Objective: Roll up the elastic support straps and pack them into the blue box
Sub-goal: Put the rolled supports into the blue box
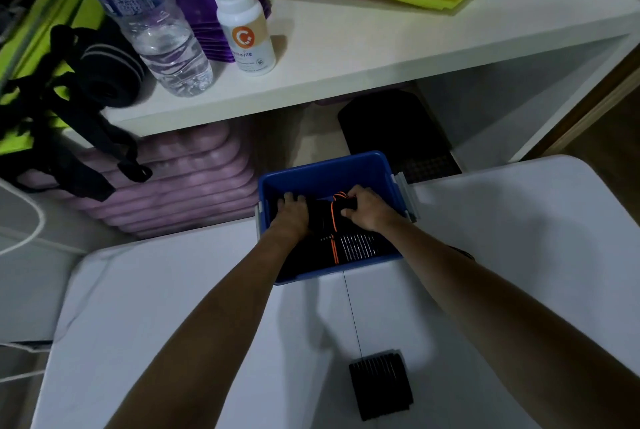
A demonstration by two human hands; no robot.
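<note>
A black ribbed strap piece (380,385) lies on the white table (173,307) nearest the camera; beyond, both hands reach into the blue box (325,170), left hand (292,212) pressing and right hand (367,208) gripping the black, orange-trimmed straps (334,231).

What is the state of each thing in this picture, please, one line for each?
blue box: open, no lid on, holds black straps.
black straps: inside the box, under both hands.
left hand: in the box, presses on the straps.
right hand: in the box, grips a strap with orange trim.
rolled strap: lies on the white table, outside the box.
water bottle: upright, partly filled.
white pill bottle: upright, cap on.
</note>
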